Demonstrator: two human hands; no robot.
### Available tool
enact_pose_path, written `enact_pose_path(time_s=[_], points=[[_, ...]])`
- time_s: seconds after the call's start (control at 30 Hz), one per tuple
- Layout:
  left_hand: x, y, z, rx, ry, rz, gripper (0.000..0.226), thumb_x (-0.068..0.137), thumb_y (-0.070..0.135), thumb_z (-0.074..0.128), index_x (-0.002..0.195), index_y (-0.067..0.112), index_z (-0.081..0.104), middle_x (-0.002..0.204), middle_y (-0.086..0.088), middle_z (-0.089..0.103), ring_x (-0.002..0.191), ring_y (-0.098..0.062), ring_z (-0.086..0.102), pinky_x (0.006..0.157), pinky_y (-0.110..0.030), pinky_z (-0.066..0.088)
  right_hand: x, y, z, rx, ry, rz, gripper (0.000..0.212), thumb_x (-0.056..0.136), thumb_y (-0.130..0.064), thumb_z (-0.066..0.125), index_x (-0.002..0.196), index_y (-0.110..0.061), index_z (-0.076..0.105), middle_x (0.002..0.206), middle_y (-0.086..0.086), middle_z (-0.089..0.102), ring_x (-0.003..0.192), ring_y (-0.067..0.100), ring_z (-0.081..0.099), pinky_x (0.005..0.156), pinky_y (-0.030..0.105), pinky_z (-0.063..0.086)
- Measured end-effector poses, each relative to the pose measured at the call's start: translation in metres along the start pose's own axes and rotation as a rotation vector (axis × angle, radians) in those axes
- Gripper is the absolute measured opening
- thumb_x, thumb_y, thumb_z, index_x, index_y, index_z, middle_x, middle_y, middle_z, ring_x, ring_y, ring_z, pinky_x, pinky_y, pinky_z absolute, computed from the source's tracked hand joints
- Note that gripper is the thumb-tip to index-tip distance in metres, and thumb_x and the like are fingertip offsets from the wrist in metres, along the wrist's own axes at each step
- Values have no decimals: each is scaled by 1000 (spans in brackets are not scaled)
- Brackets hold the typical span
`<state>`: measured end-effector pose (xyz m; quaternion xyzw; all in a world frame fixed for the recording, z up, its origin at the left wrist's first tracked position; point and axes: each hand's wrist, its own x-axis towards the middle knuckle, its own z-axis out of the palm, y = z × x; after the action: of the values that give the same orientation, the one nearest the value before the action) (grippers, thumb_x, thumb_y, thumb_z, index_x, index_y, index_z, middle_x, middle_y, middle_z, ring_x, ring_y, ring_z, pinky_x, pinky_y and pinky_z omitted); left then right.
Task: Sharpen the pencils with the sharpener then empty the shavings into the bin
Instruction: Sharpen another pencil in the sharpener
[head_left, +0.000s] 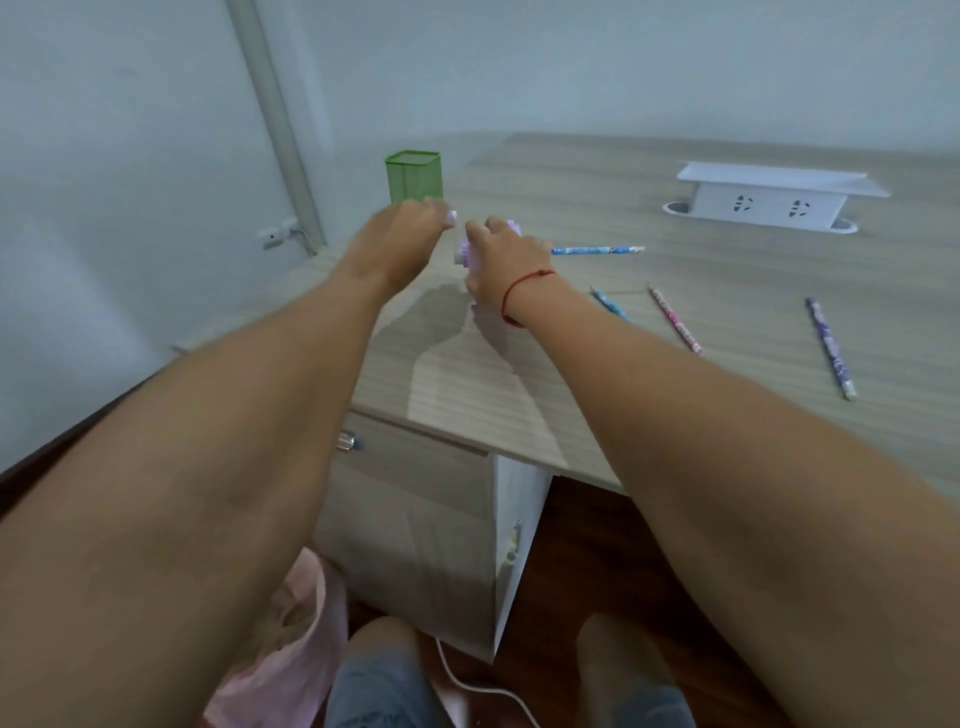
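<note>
a pale wood-grain desk (571, 389) is pictured against a plain grey-white wall, where a white pipe (270, 119) is run down the corner and a wall socket (272, 236) is fixed low beside it. a green mesh pen pot (414, 176) is stood at the desk's far left edge, and a white power box (769, 200) with two outlets is raised from the top further right. four pencils are laid on the surface. a blue pencil (597, 250) lies just beyond the right hand and a second blue pencil (610, 304) is partly hidden by the right wrist. a pink pencil (675, 321) lies near that one, and a purple pencil (831, 347) is set well apart to the right. under the desk a drawer unit (415, 493) is seen on a dark wooden floor (597, 545), with a white cable (467, 680) trailed across it and an open pink bag (291, 639) at lower left.

the lilac sharpener (472, 254) is held near the pen pot, over the desk's left part, and is gripped by the right hand (506, 260), whose fingers are curled over its top. a red thread bracelet (519, 291) is worn at that wrist. the left hand (410, 228) is stretched to the sharpener's left side, with its fingertips (449, 215) bunched near a small white part. whether that part is pinched or only touched cannot be told through the blur.
</note>
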<state>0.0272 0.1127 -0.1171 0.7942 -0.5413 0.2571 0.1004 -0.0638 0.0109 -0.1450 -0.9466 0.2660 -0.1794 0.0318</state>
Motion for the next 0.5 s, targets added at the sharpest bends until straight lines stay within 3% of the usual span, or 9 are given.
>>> enact_pose_path(time_s=[0.13, 0.37, 0.5], points=[[-31, 5, 4, -71, 10, 47, 24, 98, 12, 40, 110, 1, 56, 107, -25, 62, 95, -44, 60, 74, -49, 45, 6, 0, 2, -4, -5, 1, 32, 90, -18, 51, 122, -17, 49, 135, 9, 44, 130, 33, 43, 104, 54, 37], [-38, 12, 19, -9, -148, -49, 24, 98, 12, 41, 112, 3, 59, 107, -23, 65, 98, -41, 60, 75, -44, 43, 9, -2, 1, -23, -20, -1, 40, 90, -19, 53, 129, -15, 45, 136, 9, 45, 127, 34, 46, 102, 54, 40], [-39, 9, 36, -86, -223, -77, 28, 96, 15, 41, 110, 6, 63, 106, -23, 65, 97, -39, 62, 80, -42, 48, 9, 2, 3, -43, 2, -50, 39, 91, -23, 51, 128, -13, 46, 135, 10, 46, 128, 36, 45, 101, 54, 41]])
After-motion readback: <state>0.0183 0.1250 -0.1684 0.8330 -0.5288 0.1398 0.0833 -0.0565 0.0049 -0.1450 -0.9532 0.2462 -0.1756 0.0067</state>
